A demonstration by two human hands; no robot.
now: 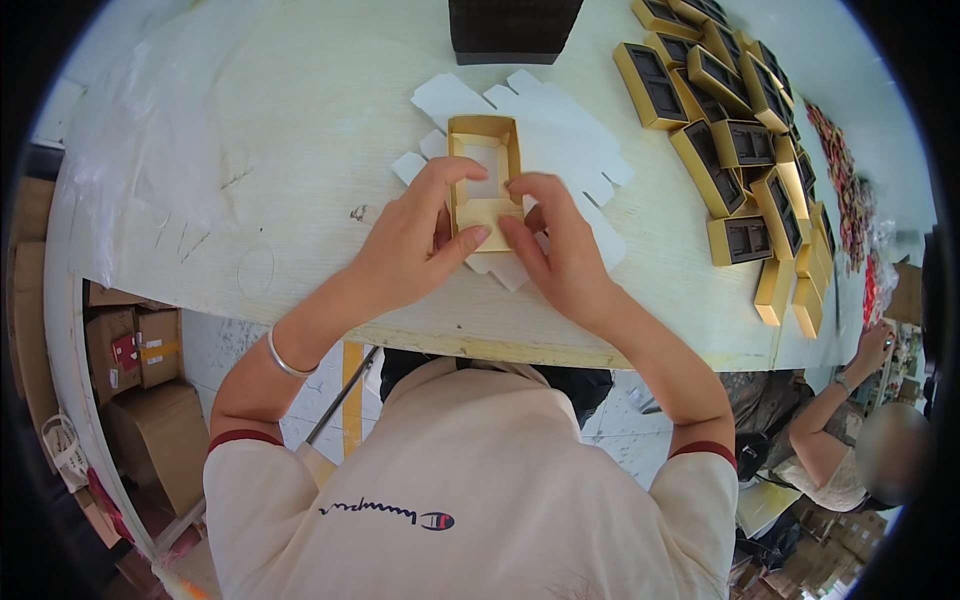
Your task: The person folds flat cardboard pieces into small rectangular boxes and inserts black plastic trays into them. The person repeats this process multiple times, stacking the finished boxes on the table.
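Note:
Between my hands stands a small gold cardboard box (487,125), its walls raised and its pale inside showing. My left hand (415,230) grips its left side, thumb on the near flap and forefinger over the left wall. On the opposite side, my right hand (562,240) has its fingers curled at the right wall and its thumb pressed on the near flap. Flat white card blanks (575,150) with cut tabs lie under and behind the box. The fingers hide part of both side walls.
Several gold boxes with black inserts (740,145) are piled at the right. A black block-shaped thing (512,30) stands at the far edge. Clear plastic sheeting (150,130) covers the left. Brown cartons (150,440) sit below left. Another person's arm (830,420) shows at the right.

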